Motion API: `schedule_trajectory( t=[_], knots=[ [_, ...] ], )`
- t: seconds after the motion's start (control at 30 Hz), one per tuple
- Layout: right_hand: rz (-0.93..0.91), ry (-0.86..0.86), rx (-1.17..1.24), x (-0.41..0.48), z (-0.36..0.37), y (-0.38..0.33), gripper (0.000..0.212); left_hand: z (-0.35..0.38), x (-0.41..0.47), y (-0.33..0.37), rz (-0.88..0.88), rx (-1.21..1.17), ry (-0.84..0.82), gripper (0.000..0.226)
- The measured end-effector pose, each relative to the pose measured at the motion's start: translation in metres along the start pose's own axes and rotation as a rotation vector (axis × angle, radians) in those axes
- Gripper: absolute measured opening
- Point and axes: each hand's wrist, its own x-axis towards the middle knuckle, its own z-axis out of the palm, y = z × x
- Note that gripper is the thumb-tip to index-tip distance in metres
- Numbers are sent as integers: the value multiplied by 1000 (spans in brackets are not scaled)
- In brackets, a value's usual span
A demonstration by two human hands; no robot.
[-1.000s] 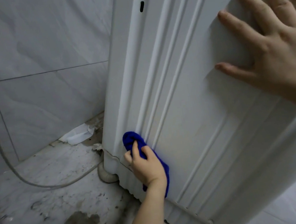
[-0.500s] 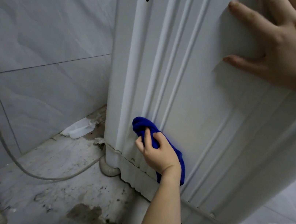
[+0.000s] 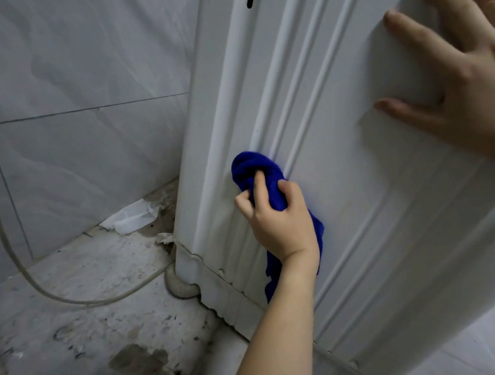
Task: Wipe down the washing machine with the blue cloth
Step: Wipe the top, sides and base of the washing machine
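left hand [image 3: 281, 227], gripping blue cloth [image 3: 255, 170], has risen; right hand [image 3: 477, 82] spread flat.

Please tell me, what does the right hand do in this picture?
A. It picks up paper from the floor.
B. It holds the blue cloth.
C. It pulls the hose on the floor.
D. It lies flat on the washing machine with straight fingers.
D: the right hand rests open on the white washing machine with its fingers spread, while the left hand grips the blue cloth lower on the same panel.
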Motion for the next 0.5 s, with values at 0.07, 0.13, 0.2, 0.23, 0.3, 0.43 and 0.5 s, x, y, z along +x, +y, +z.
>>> schedule_trajectory(
  t=[0.07,0.13,0.2,0.23,0.3,0.43,0.5],
  knots=[
    [-2,3,1,0,1,-1,72,-7,-1,-17,-47,8,32,37],
    [-3,4,2,0,2,-2,72,-17,0,-34,-100,31,42,38],
    [1,1,4,0,2,-2,72,-27,2,-46,-148,55,40,37],
    [5,2,9,0,1,-2,73,-31,3,-50,-166,62,34,37],
    [9,3,18,1,0,-2,73,-38,5,-54,-186,77,14,37],
    [20,21,36,1,1,-3,72,-36,6,-41,-190,109,4,37],
    [29,27,45,0,3,-2,72,-25,10,-16,-91,72,-16,36]
  ],
)
